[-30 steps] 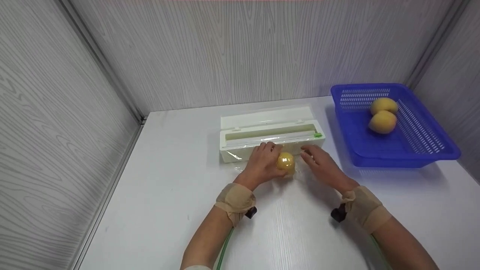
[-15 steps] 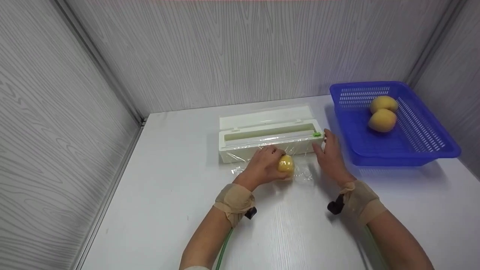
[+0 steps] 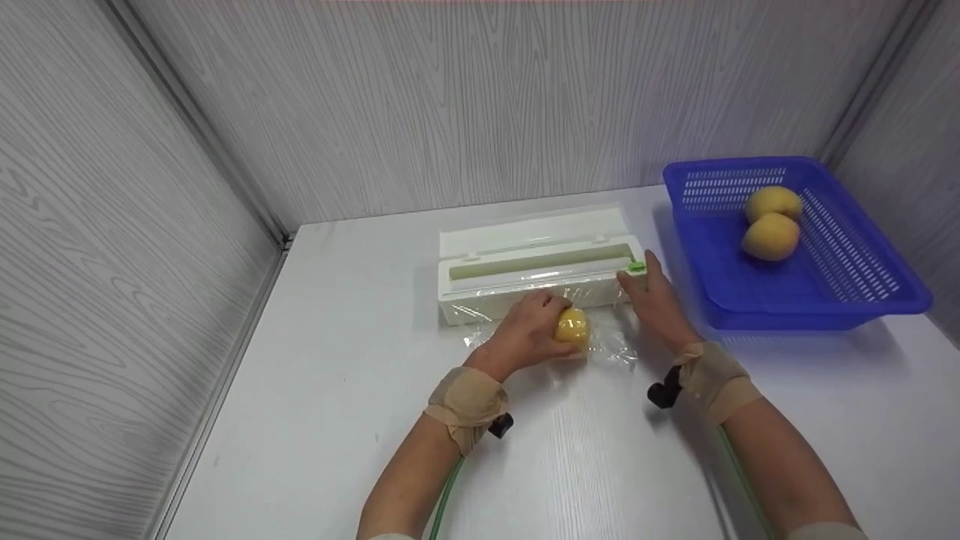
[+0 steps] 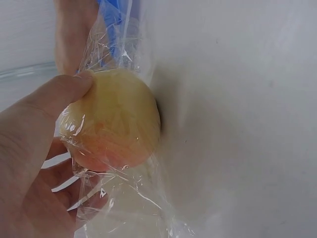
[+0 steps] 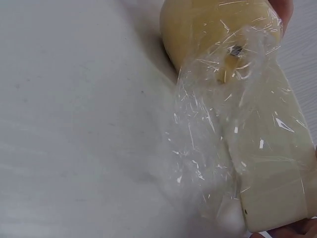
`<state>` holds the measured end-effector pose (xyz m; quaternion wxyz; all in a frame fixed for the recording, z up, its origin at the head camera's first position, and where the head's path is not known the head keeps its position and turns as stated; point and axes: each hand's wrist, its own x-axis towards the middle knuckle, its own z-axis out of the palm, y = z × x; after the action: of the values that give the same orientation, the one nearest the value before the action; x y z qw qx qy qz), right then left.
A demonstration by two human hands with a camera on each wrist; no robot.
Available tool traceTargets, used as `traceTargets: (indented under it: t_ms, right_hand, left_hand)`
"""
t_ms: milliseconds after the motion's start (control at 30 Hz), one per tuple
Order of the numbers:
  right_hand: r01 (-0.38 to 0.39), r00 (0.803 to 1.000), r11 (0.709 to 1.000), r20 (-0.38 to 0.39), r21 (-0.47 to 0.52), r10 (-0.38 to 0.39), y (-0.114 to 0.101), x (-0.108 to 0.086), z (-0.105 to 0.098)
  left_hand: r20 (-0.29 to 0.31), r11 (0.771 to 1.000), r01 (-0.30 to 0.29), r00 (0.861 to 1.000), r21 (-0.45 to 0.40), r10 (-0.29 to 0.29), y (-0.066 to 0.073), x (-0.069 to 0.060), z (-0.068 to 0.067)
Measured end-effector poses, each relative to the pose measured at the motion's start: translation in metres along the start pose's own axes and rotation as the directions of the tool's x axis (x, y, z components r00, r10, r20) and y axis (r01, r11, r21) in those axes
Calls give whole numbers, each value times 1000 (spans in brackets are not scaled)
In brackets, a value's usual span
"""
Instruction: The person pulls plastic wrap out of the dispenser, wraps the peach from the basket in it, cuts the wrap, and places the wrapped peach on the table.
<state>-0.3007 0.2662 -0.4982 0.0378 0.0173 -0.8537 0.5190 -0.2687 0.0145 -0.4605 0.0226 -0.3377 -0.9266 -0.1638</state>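
Note:
A yellow peach [image 3: 574, 328] with a pink blush sits in clear cling film in front of a white cling film dispenser [image 3: 480, 307]. My left hand [image 3: 529, 330] grips it from the left, thumb on the near side. In the left wrist view, film [image 4: 133, 198] clings round the peach [image 4: 116, 114] and trails off both sides. My right hand [image 3: 660, 307] holds the dispenser's right end by the corner, beside the green slide cutter [image 3: 637, 267]. In the right wrist view, film [image 5: 198, 158] stretches between peach [image 5: 198, 29] and dispenser [image 5: 277, 198]; fingertips show at its end.
The dispenser's lid [image 3: 532, 227] stands open at the back, with the film roll [image 3: 540, 275] inside. A blue basket [image 3: 757, 300] at the right holds two more peaches [image 3: 771, 237]. White table [image 3: 337, 360] extends in front; wood-grain panels [image 3: 480, 105] enclose the back and sides.
My right hand has moved from beside the peach, right and up, onto the dispenser's right end. My left hand keeps hold of the peach, almost unmoved. More loose film shows right of the peach.

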Motion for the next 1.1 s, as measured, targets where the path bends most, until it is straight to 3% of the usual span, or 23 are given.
traceTargets:
  t_ms: [267,433,600,700,800,967,1100]
  right_hand:
    - [42,998,997,43,59,-44,1,-2,-8]
    - [51,998,993,27,104,-54,1,-4,-8]
    - [62,998,992,0,111,-63,2,-6,-5]
    - [85,996,995,-33,50,-83,5,-5,-5]
    - [104,992,994,-68,-16,-105,9,-5,-4]
    - [124,988,992,-86,-34,-127,11,-4,-3]
    - [102,992,995,-72,-20,-103,11,-3,-3]
  left_hand:
    - [24,998,1,1000,-64,1,0,2,-2]
    - [13,999,0,1000,-40,0,5,12,-6]
    - [-69,999,-42,997,26,44,18,35,-13]
    - [-165,991,-96,980,89,110,29,56,-16]
    - [-224,982,-109,964,154,143,42,80,-15]
    - [-200,979,-4,979,206,46,59,114,-13]
    - [-162,966,103,985,236,-65,67,131,-7]
